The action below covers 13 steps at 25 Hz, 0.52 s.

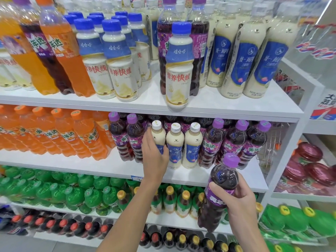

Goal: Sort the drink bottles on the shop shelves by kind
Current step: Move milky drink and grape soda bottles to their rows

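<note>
Nearest, low on the right, the right hand (240, 202) has its grip closed round the lower body of a grape soda bottle (220, 180). The bottle is purple-capped, dark and full, and is held upright in front of the lower shelves, clear of them. Just beyond, the left hand (154, 159) reaches onto the middle shelf (63, 162). Its grip wraps the labelled waist of the leftmost milk tea bottle (158, 135), thumb on one side, fingers on the other against its neighbour. That bottle is pale cream with a white cap and blue label. It is the first of three milk tea bottles (175, 142) standing at the shelf's front edge amid the grape soda row (236, 139). The step in hand looks like a swap: lift the strays out, then set the grape soda in the gap. The next move calls for a straight lift, since the bottles touch and a sideways pull may topple the others. Farther up, the top shelf (236, 104) carries the matching milk tea row (254, 66) at its right end, likely where the stray belongs.
</note>
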### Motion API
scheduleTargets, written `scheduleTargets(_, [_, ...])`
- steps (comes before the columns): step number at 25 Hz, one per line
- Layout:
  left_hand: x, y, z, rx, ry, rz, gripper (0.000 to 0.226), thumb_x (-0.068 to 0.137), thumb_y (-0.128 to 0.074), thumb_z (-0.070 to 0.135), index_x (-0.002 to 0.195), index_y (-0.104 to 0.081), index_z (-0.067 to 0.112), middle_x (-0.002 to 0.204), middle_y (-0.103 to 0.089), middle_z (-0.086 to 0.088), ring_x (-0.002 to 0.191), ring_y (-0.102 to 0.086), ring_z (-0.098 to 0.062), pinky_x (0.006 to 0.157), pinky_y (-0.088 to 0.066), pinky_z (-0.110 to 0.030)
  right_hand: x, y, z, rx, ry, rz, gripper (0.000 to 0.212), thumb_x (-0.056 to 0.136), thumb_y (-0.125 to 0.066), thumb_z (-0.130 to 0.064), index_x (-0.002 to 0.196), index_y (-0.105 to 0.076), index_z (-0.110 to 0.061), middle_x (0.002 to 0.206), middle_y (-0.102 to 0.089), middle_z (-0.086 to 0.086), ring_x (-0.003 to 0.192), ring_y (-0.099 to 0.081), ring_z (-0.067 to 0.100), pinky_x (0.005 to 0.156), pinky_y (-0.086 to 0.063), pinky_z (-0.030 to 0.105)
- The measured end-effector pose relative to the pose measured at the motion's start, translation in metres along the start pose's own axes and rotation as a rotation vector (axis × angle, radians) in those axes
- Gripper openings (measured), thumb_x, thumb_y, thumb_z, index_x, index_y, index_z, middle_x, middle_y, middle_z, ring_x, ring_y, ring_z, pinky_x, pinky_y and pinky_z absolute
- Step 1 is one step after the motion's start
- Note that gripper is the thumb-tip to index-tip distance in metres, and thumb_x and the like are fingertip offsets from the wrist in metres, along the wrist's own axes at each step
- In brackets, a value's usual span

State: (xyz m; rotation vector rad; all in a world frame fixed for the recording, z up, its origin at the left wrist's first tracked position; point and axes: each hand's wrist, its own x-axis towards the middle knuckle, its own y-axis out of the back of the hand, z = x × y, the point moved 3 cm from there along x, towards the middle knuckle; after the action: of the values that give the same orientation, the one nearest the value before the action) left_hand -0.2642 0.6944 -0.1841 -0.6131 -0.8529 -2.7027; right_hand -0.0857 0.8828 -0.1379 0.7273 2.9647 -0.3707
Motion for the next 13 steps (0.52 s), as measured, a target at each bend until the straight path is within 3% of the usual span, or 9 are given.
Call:
scheduleTargets(4, [-0.0064, 0.0013, -0.0001, 0.021, 0.036, 0.009, 0.083, 0.094, -0.072, 0.011, 0.159, -0.021, 0.003, 0.156, -0.03, -0.016, 0.14, -0.039, -0.023, 0.103, -0.046, -0.029, 0.0025, -0.0001, 0.0015, -0.019, -0.001, -0.011, 0.058, 0.056, -0.086, -0.015, 0.113, -0.074, -0.018, 0.102, -0.079, 0.005, 0.088, -0.074, 0.016, 0.082, -0.053, 0.038])
scheduleTargets(6, [-0.0077, 0.0002, 0.0009, 0.001, 0.036, 0.006, 0.08, 0.095, -0.07, 0.011, 0.159, -0.022, 0.001, 0.156, -0.03, -0.019, 0.138, -0.037, -0.02, 0.098, -0.04, -0.018, 0.0034, 0.0001, 0.0029, -0.028, -0.004, -0.022, 0.061, 0.056, -0.087, -0.017, 0.116, -0.073, -0.018, 0.104, -0.078, 0.005, 0.091, -0.074, 0.018, 0.085, -0.054, 0.039])
scheduleTargets(10, [-0.0079, -0.001, -0.0044, -0.076, 0.038, -0.016, 0.076, 0.097, -0.068, 0.012, 0.159, -0.025, 0.006, 0.157, -0.032, -0.015, 0.145, -0.034, -0.022, 0.108, -0.028, -0.009, 0.0033, 0.0019, 0.005, -0.038, -0.009, -0.028, 0.063, 0.055, -0.087, -0.019, 0.116, -0.073, -0.022, 0.104, -0.079, 0.003, 0.094, -0.074, 0.02, 0.087, -0.055, 0.04])
scheduleTargets(13, [-0.009, 0.0067, -0.005, -0.157, 0.019, -0.02, 0.075, 0.095, -0.073, 0.013, 0.157, -0.031, 0.013, 0.156, -0.041, -0.003, 0.145, -0.038, -0.012, 0.115, -0.03, -0.013, 0.004, 0.0035, 0.006, -0.033, -0.007, -0.023, 0.063, 0.054, -0.087, -0.018, 0.116, -0.073, -0.021, 0.104, -0.079, 0.003, 0.094, -0.075, 0.021, 0.086, -0.055, 0.04])
